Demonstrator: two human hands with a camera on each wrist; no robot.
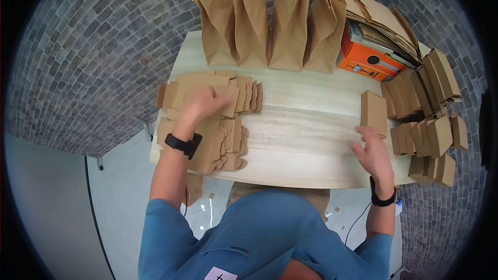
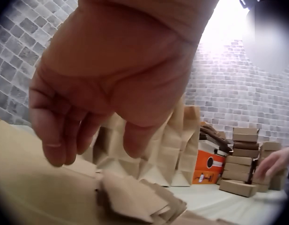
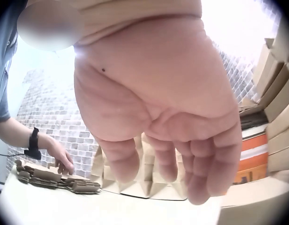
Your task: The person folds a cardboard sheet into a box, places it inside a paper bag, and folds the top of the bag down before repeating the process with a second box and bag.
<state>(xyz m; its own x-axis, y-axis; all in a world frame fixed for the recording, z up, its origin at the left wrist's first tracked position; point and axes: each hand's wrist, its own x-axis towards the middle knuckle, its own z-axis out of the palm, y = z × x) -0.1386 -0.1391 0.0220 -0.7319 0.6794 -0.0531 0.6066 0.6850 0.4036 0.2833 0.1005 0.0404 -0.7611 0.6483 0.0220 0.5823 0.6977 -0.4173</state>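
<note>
Cardboard [image 1: 207,145] lies under loose left fingers [image 2: 45,129], right fingers [image 3: 224,161] slack, orange box's [image 1: 358,54] print [image 1: 356,68] illegible.

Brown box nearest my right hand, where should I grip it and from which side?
The box is probably best pinched across its near end, the right hand coming from your side: thumb on the left long side, fingers on the right. It points lengthwise away from you and looks narrow enough to span; bare tabletop lies left, stacked boxes crowd its far right.
</note>
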